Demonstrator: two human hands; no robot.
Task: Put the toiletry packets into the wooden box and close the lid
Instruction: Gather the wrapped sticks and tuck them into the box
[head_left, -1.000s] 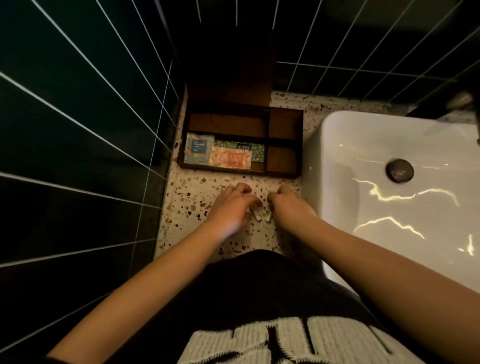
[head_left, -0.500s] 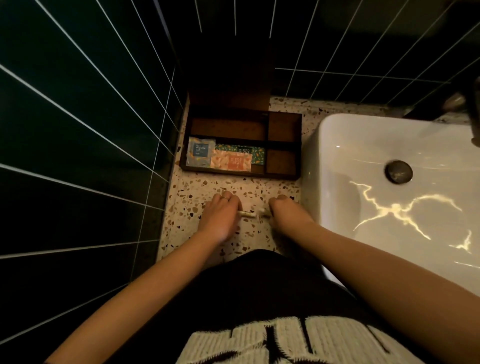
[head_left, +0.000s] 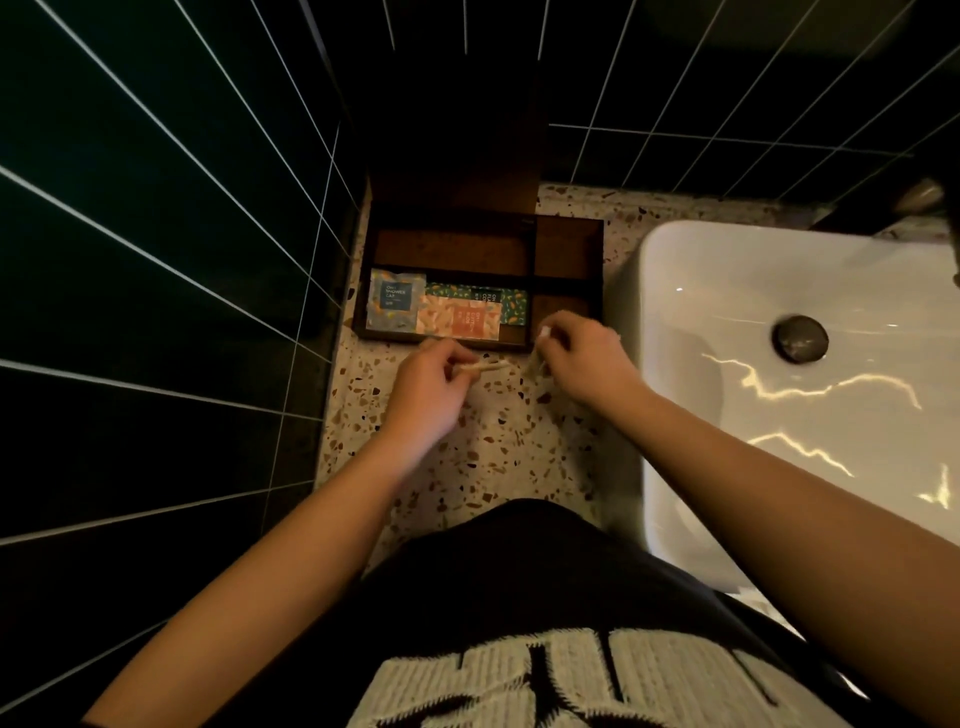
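Speckled counter (head_left: 498, 447) by dark tiles, sink (head_left: 779, 364) at 3 o'clock | box (head_left: 595, 270) at 12, lid (head_left: 457, 150) up | three packets (head_left: 395, 304) lie in its front-left part | left hand (head_left: 428, 387) pinches a thin pale stick (head_left: 485, 367) | right hand (head_left: 584, 358) pinches something small, blurry | both hands just before box

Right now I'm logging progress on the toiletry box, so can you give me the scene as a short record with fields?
box: wooden box, open, on the terrazzo counter beside the white sink
lid: lid raised at the back
packets inside: blue shower cap packet, orange packet, green packet, all in the front left compartment
left hand: left hand pinching a thin pale item above the counter
right hand: right hand holding another small pale item
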